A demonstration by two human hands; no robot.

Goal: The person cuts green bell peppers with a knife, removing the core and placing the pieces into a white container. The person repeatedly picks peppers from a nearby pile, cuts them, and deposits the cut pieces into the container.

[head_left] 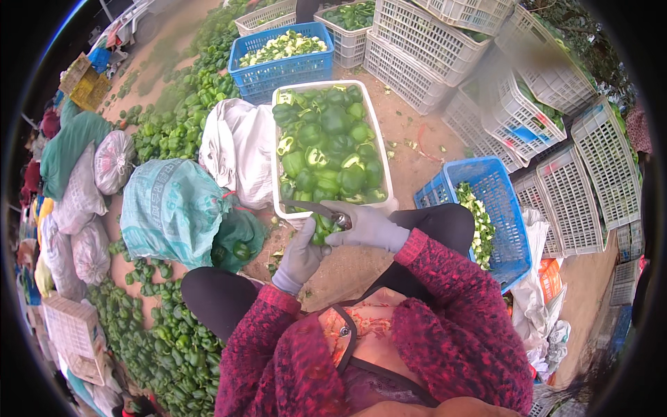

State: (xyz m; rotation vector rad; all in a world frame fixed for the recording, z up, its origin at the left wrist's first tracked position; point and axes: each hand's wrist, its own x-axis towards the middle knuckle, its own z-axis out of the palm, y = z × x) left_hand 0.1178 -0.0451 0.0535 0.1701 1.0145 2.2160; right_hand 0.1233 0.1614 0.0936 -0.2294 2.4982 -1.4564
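My left hand [299,254], in a pale grey glove, is closed on a green bell pepper [321,229]. My right hand [358,228], gloved alike, grips a knife [313,207] by its handle, fingers against the same pepper, with the blade pointing left across the near rim of a white tub [385,153]. That tub, just beyond my hands, is heaped with whole and cut green peppers [326,146]. To the right of my knee sits a blue crate [511,229] with pale pepper cores and stalks [476,215] in it.
Another blue crate [281,73] of cuttings stands behind the tub. Stacked white crates [431,42] line the back and right. On the left are woven sacks [174,205], a white crate [73,333] and loose peppers spread over the dirt ground [156,333].
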